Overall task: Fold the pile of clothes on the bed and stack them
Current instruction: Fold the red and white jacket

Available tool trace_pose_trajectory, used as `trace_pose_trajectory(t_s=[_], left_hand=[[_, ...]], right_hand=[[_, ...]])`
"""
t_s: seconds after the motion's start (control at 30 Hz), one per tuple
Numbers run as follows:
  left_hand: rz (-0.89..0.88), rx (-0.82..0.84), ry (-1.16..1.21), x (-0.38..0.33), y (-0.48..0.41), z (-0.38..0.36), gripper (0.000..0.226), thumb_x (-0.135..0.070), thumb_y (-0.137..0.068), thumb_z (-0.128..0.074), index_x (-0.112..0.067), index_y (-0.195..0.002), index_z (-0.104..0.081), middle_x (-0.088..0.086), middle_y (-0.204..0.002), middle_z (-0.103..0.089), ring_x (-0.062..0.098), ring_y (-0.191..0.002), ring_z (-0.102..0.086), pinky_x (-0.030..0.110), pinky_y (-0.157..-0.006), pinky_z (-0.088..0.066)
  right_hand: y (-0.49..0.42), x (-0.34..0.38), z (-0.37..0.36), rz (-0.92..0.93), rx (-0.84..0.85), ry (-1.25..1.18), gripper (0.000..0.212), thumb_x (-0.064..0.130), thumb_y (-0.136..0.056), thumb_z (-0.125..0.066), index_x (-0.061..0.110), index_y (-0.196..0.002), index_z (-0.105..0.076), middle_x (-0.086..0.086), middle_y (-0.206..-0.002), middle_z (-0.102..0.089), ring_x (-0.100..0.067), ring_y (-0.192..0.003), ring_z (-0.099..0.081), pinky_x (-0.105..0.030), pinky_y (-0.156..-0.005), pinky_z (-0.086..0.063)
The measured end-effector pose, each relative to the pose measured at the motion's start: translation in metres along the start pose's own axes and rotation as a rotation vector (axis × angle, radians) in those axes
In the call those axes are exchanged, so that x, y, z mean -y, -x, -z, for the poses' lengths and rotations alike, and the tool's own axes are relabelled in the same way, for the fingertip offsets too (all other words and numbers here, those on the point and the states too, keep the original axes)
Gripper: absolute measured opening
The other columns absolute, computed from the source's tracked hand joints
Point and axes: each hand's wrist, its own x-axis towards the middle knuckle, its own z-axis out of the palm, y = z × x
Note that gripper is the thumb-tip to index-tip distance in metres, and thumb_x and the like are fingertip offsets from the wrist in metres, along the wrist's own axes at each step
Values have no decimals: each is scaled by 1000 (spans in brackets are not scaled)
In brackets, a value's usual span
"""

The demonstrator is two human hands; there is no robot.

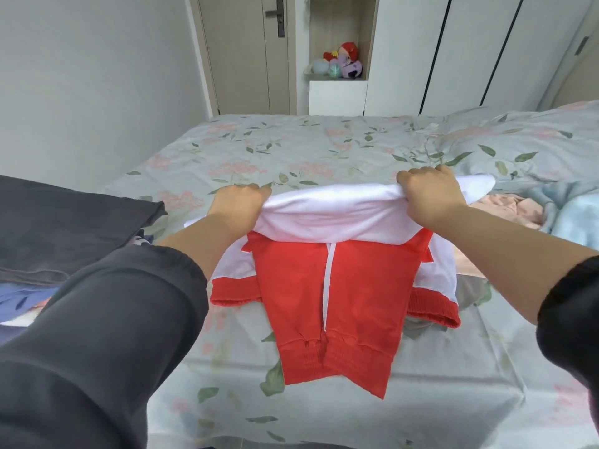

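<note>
A red and white zip jacket (327, 286) lies across the floral bed sheet (291, 147) in front of me, its red hem toward me and its sleeves tucked in at the sides. My left hand (238, 202) grips the white upper edge at its left end. My right hand (431, 192) grips the same white edge at its right end. The white part is lifted off the bed and bulges between my hands. On the left lies a stack of folded dark clothes (64, 222) with blue fabric (22, 299) under it.
Unfolded pink clothing (509, 205) and a pale blue fluffy piece (570, 218) lie at the right. A rumpled floral duvet (518, 140) fills the far right. Beyond the bed are a door (246, 53), a shelf niche with plush toys (343, 63) and white wardrobes (470, 50).
</note>
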Motion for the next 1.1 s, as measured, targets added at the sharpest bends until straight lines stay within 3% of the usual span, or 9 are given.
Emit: trace_pose_trajectory(t_s=[0.1, 0.17, 0.23, 0.3, 0.57, 0.67, 0.8, 1.0, 1.1], left_hand=[[130, -106, -46, 2, -34, -5, 52, 2, -81, -52, -11, -130, -43, 13, -116, -55, 33, -105, -55, 41, -83, -43], [293, -125, -44, -5, -55, -12, 80, -2, -85, -52, -21, -150, -11, 15, -150, -28, 35, -137, -28, 53, -109, -24], [351, -24, -3, -20, -62, -23, 91, -13, -91, -52, -27, -150, 15, 10, -160, 5, 33, -147, 0, 56, -114, -11], [306, 131, 51, -39, -56, -37, 90, -22, -93, -51, -28, -149, 19, 6, -160, 13, 30, -147, 8, 55, -115, -8], [245, 618, 491, -72, 22, -60, 66, -43, -99, -40, -17, -153, -13, 14, -160, -4, 29, -147, -2, 44, -119, -8], [230, 529, 545, -84, 60, -60, 53, -31, -100, -35, -24, -151, -22, 11, -160, -7, 28, -147, -6, 47, -118, -13], [62, 461, 496, -80, 102, -51, 73, -5, -88, -42, -29, -152, -17, 4, -161, -6, 26, -148, -4, 49, -118, -13], [-203, 450, 594, -59, 136, -32, 72, -3, -82, -58, -34, -144, -37, -1, -160, -13, 22, -148, -3, 48, -117, -15], [-290, 353, 641, -63, 146, -26, 58, -12, -77, -70, -31, -131, -57, -2, -155, -27, 18, -147, -11, 37, -118, -16]], right_hand=[[-30, -6, -14, -125, -110, 17, 34, -4, -76, -50, 3, -110, -51, -20, -109, -58, -35, -107, -49, -45, -101, -28], [-43, -3, -27, -298, -125, -48, 56, 2, -85, -48, 3, -139, -31, -24, -139, -38, -38, -129, -34, -54, -112, -15], [-45, 9, -44, -373, 8, -114, 69, 20, -94, -46, 8, -150, -8, -19, -155, -14, -35, -142, -14, -54, -114, -8], [-38, 24, -61, -341, 114, -174, 72, 33, -96, -44, 9, -151, -4, -16, -158, -7, -32, -145, -7, -53, -114, -8], [42, 75, -75, -292, 347, -404, 60, 36, -96, -41, 12, -148, -22, -12, -159, -6, -30, -146, -3, -52, -115, -5], [82, 92, -71, -232, 408, -414, 54, 33, -98, -34, 15, -148, -25, -11, -158, -13, -28, -146, -9, -51, -116, -8], [123, 104, -61, -57, 350, -332, 52, 30, -100, -29, 17, -149, -23, -9, -158, -18, -25, -145, -14, -49, -116, -12], [142, 106, -28, 192, 391, -760, 61, 5, -91, -44, 24, -147, -31, -2, -157, -23, -17, -145, -18, -45, -118, -16], [153, 110, -22, 219, 425, -886, 48, 16, -96, -47, 28, -142, -41, 1, -156, -27, -13, -144, -20, -35, -118, -14]])
